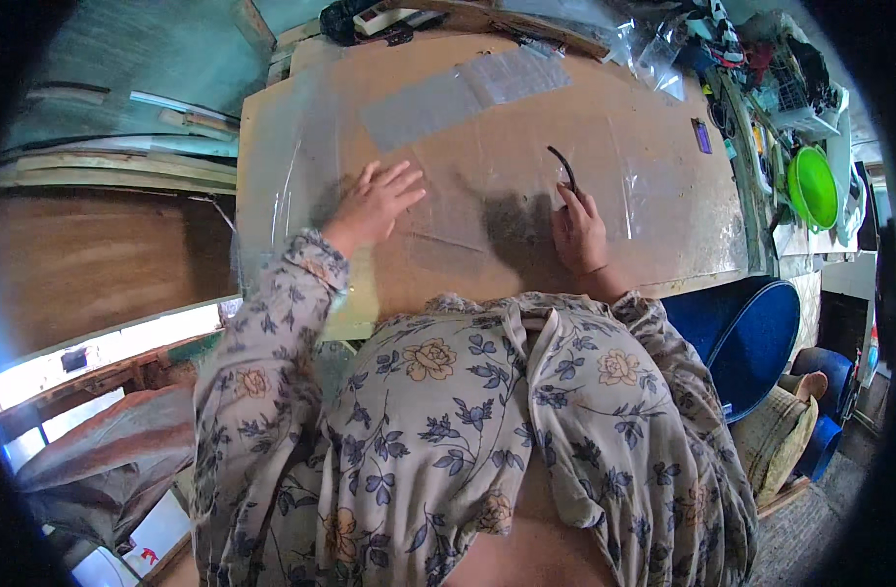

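A clear plastic sheet [448, 210] lies spread over a brown board tabletop [663, 117] in front of me. My left hand [378, 203] rests on it left of the middle, palm down, fingers spread, holding nothing. My right hand [577, 230] is closed round the lower end of a thin, black, curved strip [562, 162], whose tip points up and to the left. Its exact kind I cannot make out. Beyond my left hand lies a greyish translucent plastic strip [424, 106], running slantwise toward the far edge.
Planks [125, 166] are stacked at the left. Clutter and crumpled clear plastic [649, 49] line the far edge. To the right are a small purple packet [701, 136], a bright green basin [813, 188], a large blue barrel [737, 342] and a woven basket [776, 435].
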{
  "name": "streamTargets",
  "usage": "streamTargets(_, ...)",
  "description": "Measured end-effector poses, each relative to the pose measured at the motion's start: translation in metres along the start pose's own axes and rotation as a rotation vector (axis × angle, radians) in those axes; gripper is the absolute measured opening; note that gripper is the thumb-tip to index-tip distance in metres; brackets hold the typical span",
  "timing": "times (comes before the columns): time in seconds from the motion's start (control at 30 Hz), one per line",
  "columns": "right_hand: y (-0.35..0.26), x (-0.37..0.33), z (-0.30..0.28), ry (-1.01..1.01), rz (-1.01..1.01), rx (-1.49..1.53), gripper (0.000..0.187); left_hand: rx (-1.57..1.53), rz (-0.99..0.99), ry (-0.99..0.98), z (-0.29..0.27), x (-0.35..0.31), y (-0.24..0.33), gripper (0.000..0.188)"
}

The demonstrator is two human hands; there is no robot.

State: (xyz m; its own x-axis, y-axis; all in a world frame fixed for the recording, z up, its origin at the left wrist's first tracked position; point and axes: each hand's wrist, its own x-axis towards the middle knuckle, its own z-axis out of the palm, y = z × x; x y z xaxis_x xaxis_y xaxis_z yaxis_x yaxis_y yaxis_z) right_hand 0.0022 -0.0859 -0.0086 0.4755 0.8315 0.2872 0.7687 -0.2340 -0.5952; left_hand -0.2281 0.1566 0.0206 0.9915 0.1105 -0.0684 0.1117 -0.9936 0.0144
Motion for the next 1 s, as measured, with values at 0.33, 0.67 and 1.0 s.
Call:
streamTargets(0.33,0.003,-0.005,0.003,0.050,-0.005,0.043,0.029,-0.084,0.104,0.248,0.021,0.011,-0.017,0.018)
streamTargets(0.67,0.011,-0.010,0.005,0.122,-0.005,0.099,0.021,0.037,-0.209,0.234,0.024,0.046,0.022,0.008)
streamTargets(1.0,0.016,-0.012,0.008,0.179,0.054,0.134,0.018,-0.142,0.038,0.253,0.018,0.046,0.006,0.015)
